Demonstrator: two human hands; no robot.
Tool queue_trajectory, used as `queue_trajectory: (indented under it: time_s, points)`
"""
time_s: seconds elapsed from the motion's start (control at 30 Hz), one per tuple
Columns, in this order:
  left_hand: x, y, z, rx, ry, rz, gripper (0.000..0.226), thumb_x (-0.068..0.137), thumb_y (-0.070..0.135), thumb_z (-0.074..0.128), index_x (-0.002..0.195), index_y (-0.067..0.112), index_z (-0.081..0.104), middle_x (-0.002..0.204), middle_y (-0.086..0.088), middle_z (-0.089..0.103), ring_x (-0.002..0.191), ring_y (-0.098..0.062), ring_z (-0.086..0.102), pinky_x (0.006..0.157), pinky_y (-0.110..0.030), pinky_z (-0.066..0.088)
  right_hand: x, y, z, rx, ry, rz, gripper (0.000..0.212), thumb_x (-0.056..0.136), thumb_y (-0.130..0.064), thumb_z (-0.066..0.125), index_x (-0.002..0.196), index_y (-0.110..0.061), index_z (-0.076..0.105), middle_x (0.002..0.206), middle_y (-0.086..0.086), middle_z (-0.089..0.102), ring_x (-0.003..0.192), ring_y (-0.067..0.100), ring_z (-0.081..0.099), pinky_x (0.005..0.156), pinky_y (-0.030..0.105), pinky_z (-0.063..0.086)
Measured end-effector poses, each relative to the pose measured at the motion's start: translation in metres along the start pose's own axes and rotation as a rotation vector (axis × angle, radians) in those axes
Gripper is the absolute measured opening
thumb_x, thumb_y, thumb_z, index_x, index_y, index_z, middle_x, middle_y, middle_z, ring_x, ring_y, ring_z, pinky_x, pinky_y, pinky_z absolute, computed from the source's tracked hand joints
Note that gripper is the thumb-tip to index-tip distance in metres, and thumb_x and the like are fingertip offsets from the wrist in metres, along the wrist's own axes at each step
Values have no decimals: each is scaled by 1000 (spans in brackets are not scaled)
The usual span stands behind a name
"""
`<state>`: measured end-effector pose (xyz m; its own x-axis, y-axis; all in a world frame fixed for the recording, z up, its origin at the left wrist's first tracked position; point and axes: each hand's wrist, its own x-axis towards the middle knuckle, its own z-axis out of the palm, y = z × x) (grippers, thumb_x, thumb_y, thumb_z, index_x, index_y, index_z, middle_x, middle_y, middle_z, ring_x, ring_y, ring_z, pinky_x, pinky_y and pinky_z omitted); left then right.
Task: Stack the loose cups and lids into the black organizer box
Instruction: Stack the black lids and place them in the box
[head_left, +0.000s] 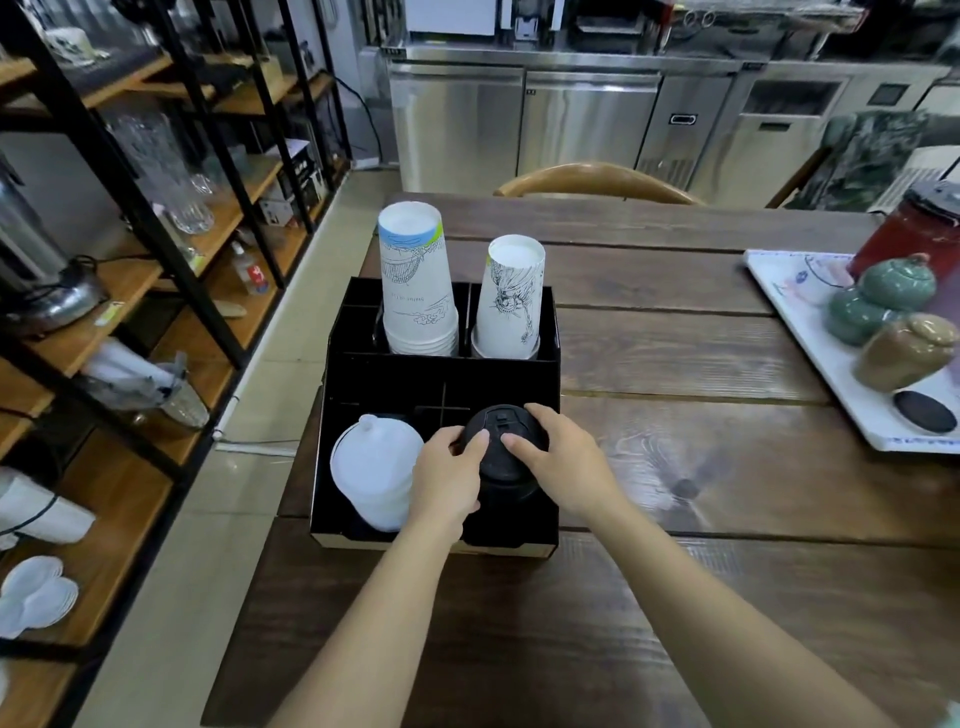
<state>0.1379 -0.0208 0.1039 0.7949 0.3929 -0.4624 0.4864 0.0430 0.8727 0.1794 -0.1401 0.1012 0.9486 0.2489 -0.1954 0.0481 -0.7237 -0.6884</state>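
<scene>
Where the stack of black lids (505, 457) sits, in the near right compartment of the black organizer box (441, 374), both hands are already on it. The stack's axis runs roughly upright, tipped a little toward the far edge of the table (675, 338), sip-hole side up. Top lid is in plain sight; the lower part of the stack disappears into the compartment.

Left hand (448, 475) is against the stack's left flank, fingers (475, 441) curled over the rim of the top lid. Right hand (563, 462) is on the right flank, its fingers laid flat across the lid top, thumb side round the far rim. Both are closed about the stack, holding it between them. The stack lies directly between the two palms, so neither hand is the nearer; the grip is symmetric.

Judgement: the stack looks seated or close to it. Any move left would be straight down along the stack's axis, pressing evenly so it does not cant against the compartment wall.

Just beside, in the near left compartment: white lids (375, 470), leaning, touching or nearly touching the left wrist. Cannot tell which.

Far row of the box: tall cup stack (415, 280), upside down, in the left slot; shorter cup stack (511, 299), also upside down, in the right slot. Both well apart from the hands.

The box sits at the table's left edge. No loose cups or lids visible on the bare table.
</scene>
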Motion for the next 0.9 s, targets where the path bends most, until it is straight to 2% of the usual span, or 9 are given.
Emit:
queue_trajectory:
  time_s: [0.07, 0.17, 0.33, 0.47, 0.6, 0.73, 0.9]
  points:
    - [0, 0, 3, 7, 20, 4, 30, 94, 30, 51, 121, 17, 55, 97, 3, 59, 82, -15, 57, 80, -45, 56, 3, -2, -1, -26, -21, 13, 58, 90, -45, 52, 139, -17, 39, 134, 7, 54, 124, 28, 48, 100, 44, 44]
    - [0, -3, 6, 104, 63, 66, 33, 91, 36, 53, 117, 17, 59, 108, -4, 64, 97, -24, 61, 85, -50, 55, 7, -5, -4, -58, -62, 31, 48, 91, -39, 53, 129, -10, 47, 122, 11, 60, 113, 31, 55, 92, 44, 48]
    - [3, -9, 8, 217, 72, 131, 32, 89, 41, 53, 110, 18, 60, 103, -4, 67, 95, -27, 63, 81, -51, 56, 8, -5, -6, -76, -96, 40, 43, 92, -37, 53, 125, -9, 48, 120, 12, 62, 110, 32, 57, 91, 45, 49]
    - [2, -5, 6, 235, 42, 94, 42, 90, 42, 52, 122, 16, 54, 116, -5, 63, 103, -28, 60, 87, -50, 54, 7, -5, -5, -84, -102, 54, 48, 92, -40, 52, 129, -13, 41, 124, 12, 58, 108, 34, 57, 86, 49, 52]
    - [2, 0, 6, 306, 62, 109, 47, 92, 38, 51, 131, 13, 51, 127, -7, 59, 112, -27, 57, 94, -45, 51, 4, -6, -5, -122, -39, 17, 61, 90, -41, 54, 139, -16, 27, 137, 11, 48, 119, 37, 51, 94, 49, 47]
    - [2, 6, 5, 282, 103, 114, 50, 93, 32, 52, 138, 14, 43, 139, -8, 51, 125, -26, 50, 102, -41, 45, 0, -8, -8, -202, 32, -49, 61, 90, -49, 49, 138, -17, 29, 139, 7, 42, 118, 37, 52, 91, 45, 45]
    - [0, 15, 4, 285, 145, 144, 48, 94, 32, 51, 136, 12, 45, 140, -6, 50, 128, -23, 47, 102, -35, 40, 5, -9, -22, -104, 147, -83, 54, 93, -47, 44, 137, -16, 35, 138, 2, 46, 120, 29, 52, 91, 40, 43]
